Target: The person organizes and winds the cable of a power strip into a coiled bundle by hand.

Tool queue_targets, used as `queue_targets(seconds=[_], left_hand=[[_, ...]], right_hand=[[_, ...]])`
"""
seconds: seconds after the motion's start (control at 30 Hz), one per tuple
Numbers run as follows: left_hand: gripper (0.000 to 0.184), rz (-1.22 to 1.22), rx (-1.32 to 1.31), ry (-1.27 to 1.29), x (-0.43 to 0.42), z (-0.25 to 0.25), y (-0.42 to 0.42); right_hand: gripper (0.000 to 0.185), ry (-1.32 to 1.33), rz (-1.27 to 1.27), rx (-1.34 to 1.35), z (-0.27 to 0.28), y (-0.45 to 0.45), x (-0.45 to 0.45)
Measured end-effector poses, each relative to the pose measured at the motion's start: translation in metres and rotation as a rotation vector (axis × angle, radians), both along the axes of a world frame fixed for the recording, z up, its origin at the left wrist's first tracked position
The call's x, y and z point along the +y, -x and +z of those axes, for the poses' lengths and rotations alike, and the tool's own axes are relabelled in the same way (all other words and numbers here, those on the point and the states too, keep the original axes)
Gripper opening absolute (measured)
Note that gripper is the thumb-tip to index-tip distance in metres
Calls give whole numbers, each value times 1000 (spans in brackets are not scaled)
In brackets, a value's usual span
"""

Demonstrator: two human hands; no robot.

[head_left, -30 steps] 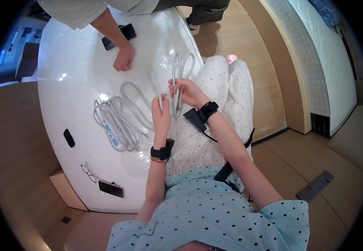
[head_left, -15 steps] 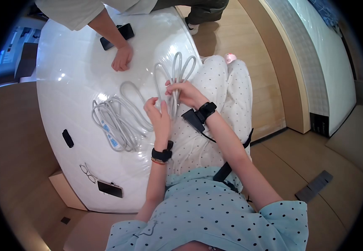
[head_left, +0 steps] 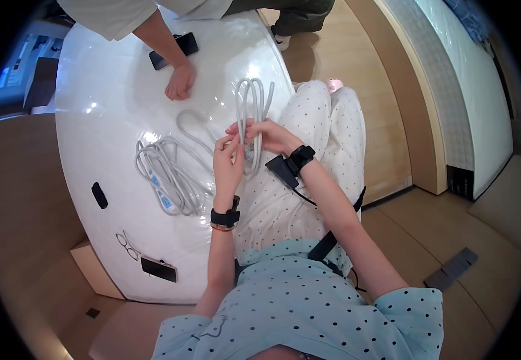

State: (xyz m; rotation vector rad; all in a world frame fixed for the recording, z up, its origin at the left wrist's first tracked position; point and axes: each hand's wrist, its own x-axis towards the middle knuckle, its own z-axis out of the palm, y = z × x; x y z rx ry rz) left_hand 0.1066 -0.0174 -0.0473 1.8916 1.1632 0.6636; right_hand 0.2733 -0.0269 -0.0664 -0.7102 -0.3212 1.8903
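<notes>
My right hand (head_left: 271,135) is closed around several upright loops of a light grey cable (head_left: 249,96), held above my lap at the mattress edge. Just left of it, my left hand (head_left: 228,161) has its fingertips closed on a strand of that cable. A slack length (head_left: 182,117) runs from my hands across the plastic-covered mattress (head_left: 110,138) toward a looser coil (head_left: 176,162). Blue-and-white labels (head_left: 161,193) show within that coil. The cable's ends cannot be made out. Black straps are on both wrists, the right one carrying a black box (head_left: 281,171).
Another person's hand (head_left: 180,81) rests on the mattress near two dark phones (head_left: 176,51). Glasses (head_left: 127,246), a phone (head_left: 158,269) and a small black object (head_left: 99,195) lie at the near left. A pink item (head_left: 334,85) is beyond my knees.
My left hand has come up and right to the cable, its fingers closing on it. The loops in my right hand are drawn closer together. The slack length has shifted slightly.
</notes>
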Motion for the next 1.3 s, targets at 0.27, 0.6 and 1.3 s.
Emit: queue_targets(seconds=[0.27, 0.6, 1.3], left_hand=[[30, 404, 129, 218, -1, 0, 19], [31, 403, 141, 197, 14, -12, 33], [22, 309, -451, 452, 3, 12, 19]], right_hand=[[17, 88, -184, -29, 6, 4, -2], [27, 138, -267, 157, -6, -2, -1], [26, 188, -383, -130, -4, 6, 5]])
